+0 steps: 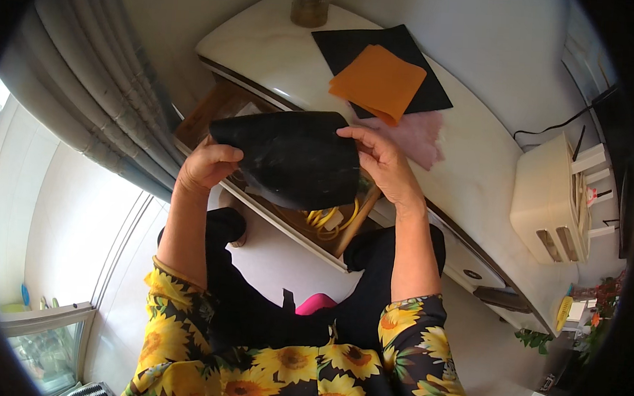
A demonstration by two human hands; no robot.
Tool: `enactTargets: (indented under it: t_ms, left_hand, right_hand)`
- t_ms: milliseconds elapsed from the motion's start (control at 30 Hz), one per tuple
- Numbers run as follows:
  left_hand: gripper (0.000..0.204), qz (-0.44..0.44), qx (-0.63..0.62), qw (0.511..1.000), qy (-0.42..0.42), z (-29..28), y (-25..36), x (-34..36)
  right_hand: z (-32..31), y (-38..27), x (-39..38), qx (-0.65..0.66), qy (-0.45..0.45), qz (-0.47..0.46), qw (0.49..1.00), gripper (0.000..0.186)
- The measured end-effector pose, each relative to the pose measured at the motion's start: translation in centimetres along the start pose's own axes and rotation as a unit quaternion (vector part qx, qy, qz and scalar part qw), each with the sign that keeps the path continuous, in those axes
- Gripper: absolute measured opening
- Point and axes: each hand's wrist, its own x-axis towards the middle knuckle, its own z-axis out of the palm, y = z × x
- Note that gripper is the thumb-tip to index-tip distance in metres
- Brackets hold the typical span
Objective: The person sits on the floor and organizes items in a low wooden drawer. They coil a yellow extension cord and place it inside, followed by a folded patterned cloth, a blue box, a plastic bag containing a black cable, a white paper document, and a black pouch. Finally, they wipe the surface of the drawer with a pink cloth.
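A black, flexible sheet [290, 157], folded or curled over along its upper edge, is stretched between my two hands above an open drawer [287, 229]. My left hand [207, 165] pinches its left side, thumb on top. My right hand [385, 162] grips the upper right corner, with the thumb hidden partly behind the sheet. Whether the sheet is leather, felt or rubber I cannot tell. Inside the drawer, below the sheet, coiled yellow cord [324, 218] shows; the rest of the contents is mostly covered.
On the white cabinet top [268, 45] lie an orange folded cloth [380, 79], a black square sheet [430, 89] and a pink cloth [424, 135]. A brown glass jar [310, 7] stands at the back, a cream box [546, 203] at right. Grey curtains [97, 79] hang at left.
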Motion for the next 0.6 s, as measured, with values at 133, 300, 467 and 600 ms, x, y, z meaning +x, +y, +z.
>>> enactTargets:
  t_ms: [133,300,467,600]
  left_hand:
    - [0.038,0.019,0.071,0.997,0.018,0.5,0.5,-0.1]
    - [0.036,0.014,0.112,0.993,0.019,1.1,1.0,0.5]
    - [0.028,0.013,0.109,0.99,0.085,3.2,0.8,1.4]
    - [0.027,0.018,0.131,0.989,0.066,4.5,0.6,2.8]
  right_hand:
    - [-0.4,-0.8,-0.5,0.132,0.024,0.098,0.986,0.021]
    - [-1.2,-1.4,-0.7,0.11,0.012,0.041,0.993,0.017]
    - [-1.9,-1.8,-1.2,0.108,0.024,0.039,0.993,0.018]
    - [-2.9,-1.5,-1.1,0.022,0.047,0.015,0.999,0.022]
